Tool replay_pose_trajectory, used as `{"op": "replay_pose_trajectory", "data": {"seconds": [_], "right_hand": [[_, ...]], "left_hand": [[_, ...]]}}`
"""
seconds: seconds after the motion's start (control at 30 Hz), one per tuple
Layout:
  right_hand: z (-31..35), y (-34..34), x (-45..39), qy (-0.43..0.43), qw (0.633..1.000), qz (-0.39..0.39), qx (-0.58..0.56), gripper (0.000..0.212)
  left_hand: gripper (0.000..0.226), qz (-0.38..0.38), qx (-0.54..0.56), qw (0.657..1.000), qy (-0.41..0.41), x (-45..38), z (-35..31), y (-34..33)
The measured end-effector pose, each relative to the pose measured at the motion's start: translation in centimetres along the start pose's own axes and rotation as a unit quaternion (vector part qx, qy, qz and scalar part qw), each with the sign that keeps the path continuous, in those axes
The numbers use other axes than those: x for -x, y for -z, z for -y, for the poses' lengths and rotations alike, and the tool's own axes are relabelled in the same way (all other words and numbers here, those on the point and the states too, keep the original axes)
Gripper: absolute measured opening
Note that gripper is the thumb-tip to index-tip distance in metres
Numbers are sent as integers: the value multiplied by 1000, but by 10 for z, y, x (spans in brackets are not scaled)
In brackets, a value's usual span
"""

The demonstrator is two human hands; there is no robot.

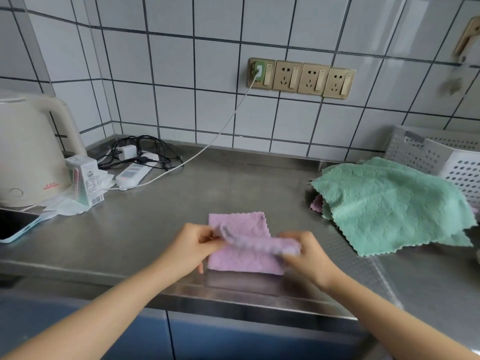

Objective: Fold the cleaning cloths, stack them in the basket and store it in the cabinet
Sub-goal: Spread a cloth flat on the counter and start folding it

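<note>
— Head view: both hands, left hand and right hand, pinch the pink cloth near the desk front edge.
— Better match the corners before pressing the fold.

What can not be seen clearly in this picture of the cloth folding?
All in the head view:
- The inside of the white basket: cut off by the right edge, so its contents cannot be told.
- A second purple cloth: mostly covered by the green cloth.
- The fold edge of the pink cloth: motion-blurred between the left hand and the right hand.
- The carton: print too small.
</note>
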State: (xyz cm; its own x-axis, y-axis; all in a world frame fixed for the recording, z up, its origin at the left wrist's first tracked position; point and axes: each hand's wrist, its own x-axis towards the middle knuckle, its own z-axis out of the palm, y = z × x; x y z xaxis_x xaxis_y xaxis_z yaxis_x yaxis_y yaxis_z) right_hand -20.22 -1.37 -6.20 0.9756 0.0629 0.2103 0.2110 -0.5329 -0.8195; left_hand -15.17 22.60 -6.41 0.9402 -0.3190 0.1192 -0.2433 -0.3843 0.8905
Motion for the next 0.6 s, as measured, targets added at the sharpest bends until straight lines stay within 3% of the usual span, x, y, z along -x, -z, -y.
{"op": "replay_pose_trajectory", "data": {"seconds": [0.1,0.2,0.47,0.6], "right_hand": [[-2,-10,-40,-106,988,-92,61,49],[-14,-22,-60,-180,969,-69,156,48],[-5,-33,-70,-157,970,-91,163,22],[-5,-40,-80,-208,954,-77,200,25]], "left_hand": [[27,-19,28,991,127,-18,5,-5],[29,-34,39,979,199,-28,12,-11],[33,-102,-89,985,110,-44,21,-16],[35,-98,-100,979,147,-55,25,-19]]}}
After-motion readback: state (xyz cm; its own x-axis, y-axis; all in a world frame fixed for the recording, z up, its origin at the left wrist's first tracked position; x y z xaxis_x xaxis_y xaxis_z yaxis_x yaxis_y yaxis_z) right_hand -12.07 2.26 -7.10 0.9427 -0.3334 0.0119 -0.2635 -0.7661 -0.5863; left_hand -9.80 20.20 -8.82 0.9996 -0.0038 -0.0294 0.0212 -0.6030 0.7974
